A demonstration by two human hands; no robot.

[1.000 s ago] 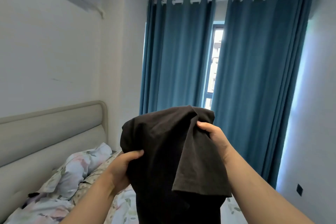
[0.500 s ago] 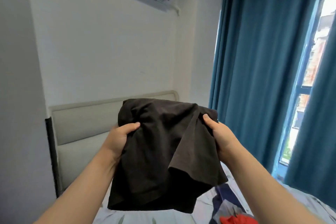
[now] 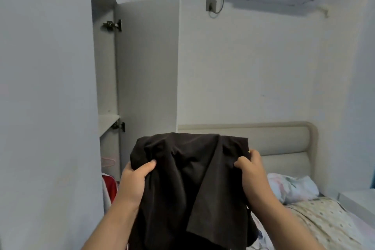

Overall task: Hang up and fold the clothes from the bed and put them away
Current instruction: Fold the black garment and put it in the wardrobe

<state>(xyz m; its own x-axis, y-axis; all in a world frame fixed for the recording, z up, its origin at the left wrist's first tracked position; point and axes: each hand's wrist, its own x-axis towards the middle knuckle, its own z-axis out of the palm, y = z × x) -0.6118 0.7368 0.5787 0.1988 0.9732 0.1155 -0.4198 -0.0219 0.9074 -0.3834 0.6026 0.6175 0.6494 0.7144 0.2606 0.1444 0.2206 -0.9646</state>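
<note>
Up before the open wardrobe door (image 3: 146, 63) and the padded headboard (image 3: 284, 144), a dark garment (image 3: 188, 178) hangs bunched in both hands. The left hand (image 3: 136, 180) grips its upper left edge, thumb pressed over the cloth and fingers hidden behind it, and the right hand (image 3: 251, 174) pinches a gather at the upper right. Because it looks only roughly folded, with one flap drooping free below, the layers could slide apart if either grip slackens on the way to the wardrobe shelf (image 3: 108, 119). The loose flap might also catch a door hinge (image 3: 118, 126) or drag on the red garment (image 3: 109, 186) low inside.
</note>
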